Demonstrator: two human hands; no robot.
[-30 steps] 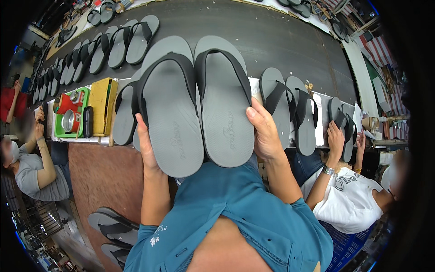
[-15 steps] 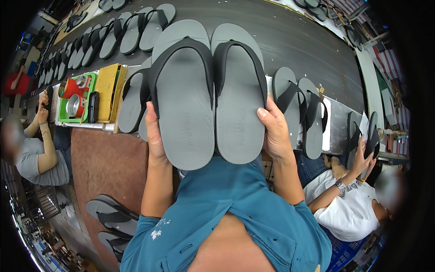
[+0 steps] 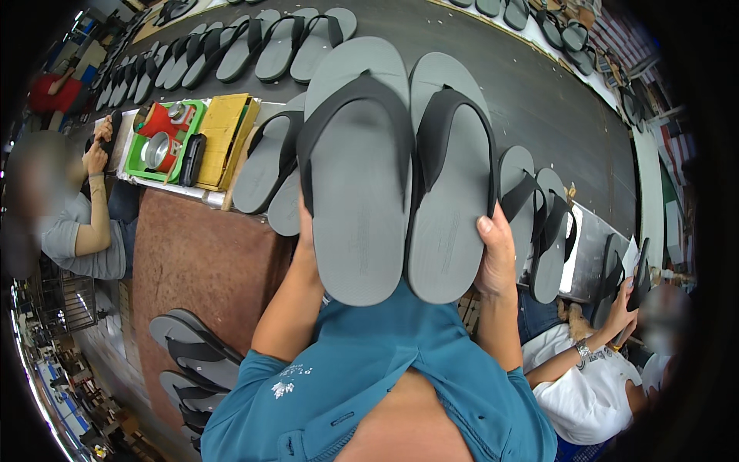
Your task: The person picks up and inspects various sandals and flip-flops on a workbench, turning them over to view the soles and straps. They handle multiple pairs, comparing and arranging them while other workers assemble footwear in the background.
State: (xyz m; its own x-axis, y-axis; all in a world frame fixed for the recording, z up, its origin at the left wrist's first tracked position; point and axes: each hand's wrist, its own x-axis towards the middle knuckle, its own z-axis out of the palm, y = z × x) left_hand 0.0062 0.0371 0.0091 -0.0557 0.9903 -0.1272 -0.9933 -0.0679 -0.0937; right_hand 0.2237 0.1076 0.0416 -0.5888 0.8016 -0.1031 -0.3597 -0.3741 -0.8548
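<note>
Two grey flip-flops with black straps are held up side by side in front of me, toes pointing away. My left hand (image 3: 306,232) grips the left flip-flop (image 3: 358,246) at its outer edge, and most of its fingers are hidden behind the sole. The right flip-flop (image 3: 446,242) is in my right hand (image 3: 496,258), thumb along its outer edge near the heel. The left one looks slightly larger and overlaps the inner edge of the other. Behind them on the bench lie more flip-flops, a pair (image 3: 265,165) to the left and another (image 3: 548,254) to the right.
A long row of flip-flops (image 3: 281,46) runs along the dark belt (image 3: 554,100). To the left stand a green tray (image 3: 138,158) with red-and-silver tins and a yellow box (image 3: 223,146). More flip-flops (image 3: 200,358) lie on a brown surface (image 3: 204,269). Co-workers sit on both sides.
The held flip-flops and the whole scene have shifted right in the view. The left flip-flop appears nearer and overlaps the right one; my left thumb has become hidden.
</note>
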